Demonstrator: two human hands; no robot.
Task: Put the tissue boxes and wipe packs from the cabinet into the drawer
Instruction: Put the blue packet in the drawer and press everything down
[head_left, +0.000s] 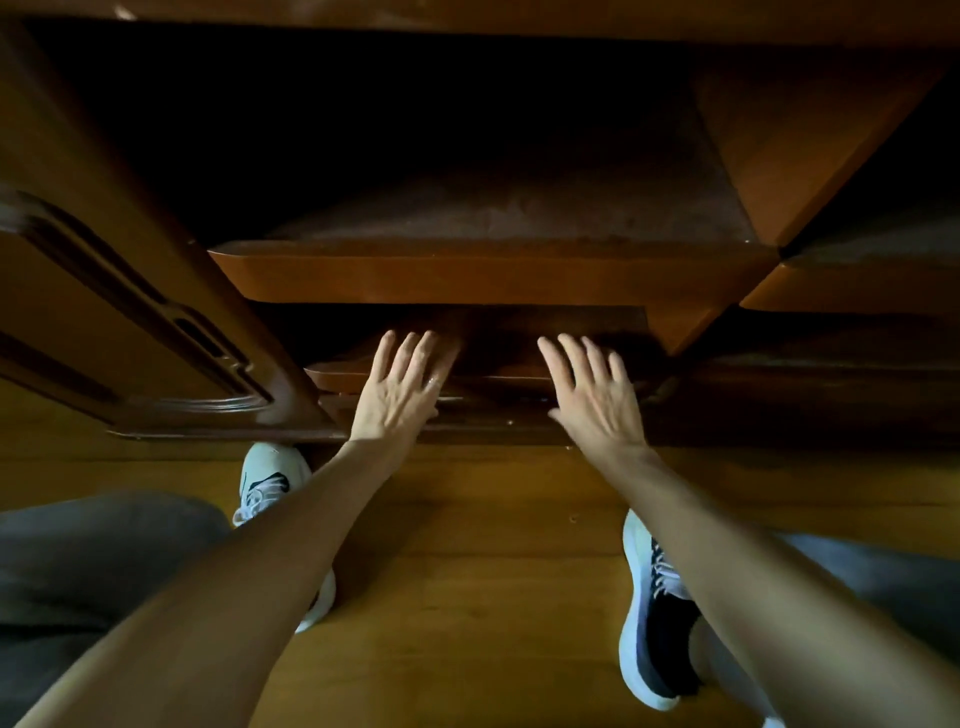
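I look down into a dark brown wooden cabinet (493, 275) with its door (130, 322) swung open at the left. Its shelves look bare; no tissue boxes or wipe packs show. Both my hands lie flat, fingers spread, against the low drawer front (498, 387) at the cabinet's bottom. My left hand (402, 387) rests on its left part, my right hand (595, 397) on its right part. Neither hand holds anything. The drawer's inside is hidden.
A wooden floor (467, 571) spreads below the cabinet. My two feet in light sports shoes (270, 483) (654, 618) stand on it, close to the cabinet base. A second compartment (857, 260) opens at the right.
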